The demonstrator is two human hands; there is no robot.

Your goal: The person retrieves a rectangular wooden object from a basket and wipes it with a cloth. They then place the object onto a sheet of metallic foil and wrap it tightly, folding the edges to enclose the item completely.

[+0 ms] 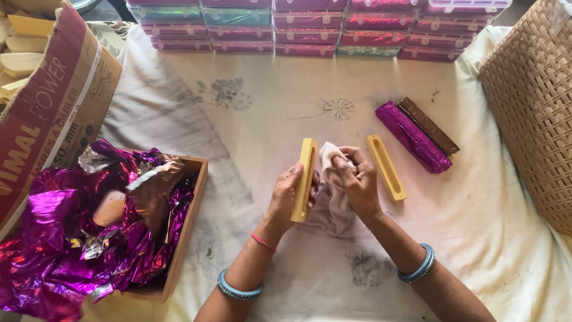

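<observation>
- Nearest us, our forearms come up from the bottom edge, each with a blue bangle; the left wrist also has a thin red thread.
- Our left hand is closed around a yellow mould, holding it on edge, long side running away from us, slot facing right.
- Our right hand is bunched on a pale cloth, fingers curled and pressing the cloth against the mould's inner face; the cloth hangs down between both hands.
- Just right of the right hand, a second mould lies flat on the white sheet, slot up, apart from the hand.
- At our left, a wooden tray is heaped with crumpled purple foil; a pale soap bar sits in the heap.
- Left of the tray leans a cardboard box, with more pale bars behind it.
- Farther right, a purple-wrapped bar and a brown one lie touching side by side.
- A woven basket stands at the right edge.
- Farthest back, stacked plastic boxes line the sheet.
</observation>
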